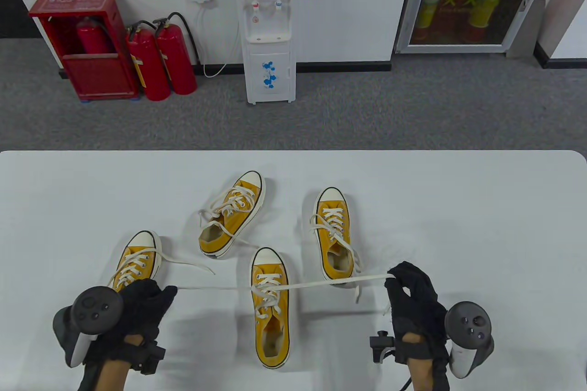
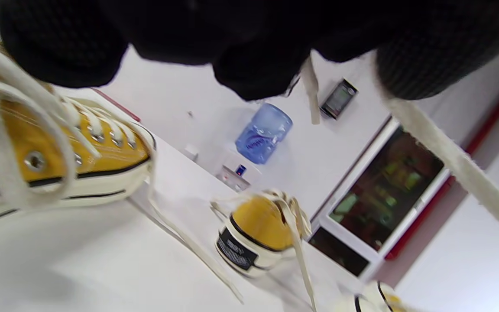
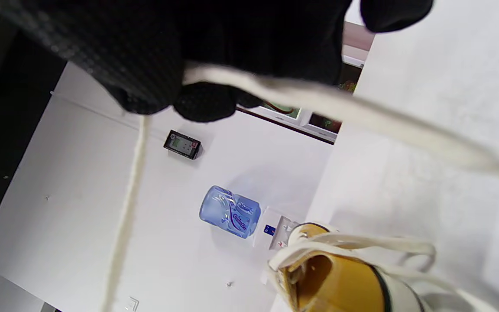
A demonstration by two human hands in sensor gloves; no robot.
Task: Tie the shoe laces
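Four yellow canvas shoes with white laces lie on the white table [image 1: 481, 207]. The near middle shoe [image 1: 269, 308] has its two lace ends pulled taut sideways. My left hand [image 1: 151, 297] pinches the left lace end [image 1: 206, 288] just right of the left shoe [image 1: 135, 265]. My right hand [image 1: 401, 278] pinches the right lace end [image 1: 339, 282] near the heel of the right shoe [image 1: 335, 239]. The fourth shoe [image 1: 233, 214] lies tilted at the back. In the left wrist view the lace [image 2: 448, 156] runs out from my fingers [image 2: 427, 65]; in the right wrist view the lace [image 3: 353, 112] does the same.
Loose lace ends [image 1: 188, 265] trail over the table between the shoes. Beyond the table's far edge stand a water dispenser [image 1: 268, 29], red fire extinguishers [image 1: 160, 61] and a red cabinet [image 1: 87, 47] on grey carpet.
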